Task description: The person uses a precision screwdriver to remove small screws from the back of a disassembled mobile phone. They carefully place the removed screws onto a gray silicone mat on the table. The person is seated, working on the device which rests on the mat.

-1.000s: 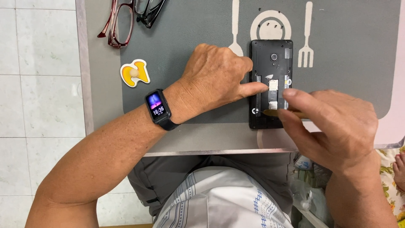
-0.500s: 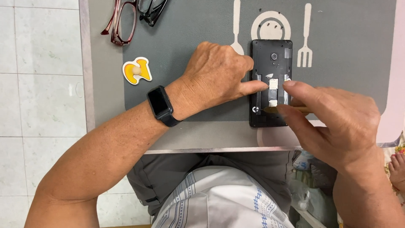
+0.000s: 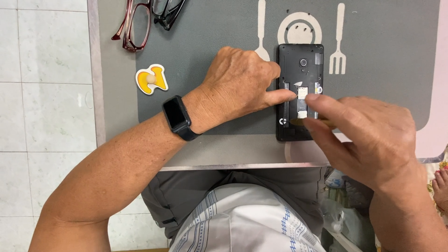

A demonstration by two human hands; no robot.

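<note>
left hand (image 3: 238, 86) loosely curled, forefinger pinning opened black phone (image 3: 299, 70) steady on grey placemat (image 3: 210, 37) | right hand (image 3: 368, 135) pinched on thin brownish tool (image 3: 298, 122), probably a pick, over card slots | glasses (image 3: 135, 25) far left

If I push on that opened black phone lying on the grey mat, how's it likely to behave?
The phone lies flat, so it probably slides rather than tips; the left hand steadies it. With the back cover off and small parts exposed, it's likely fragile inside.
</note>
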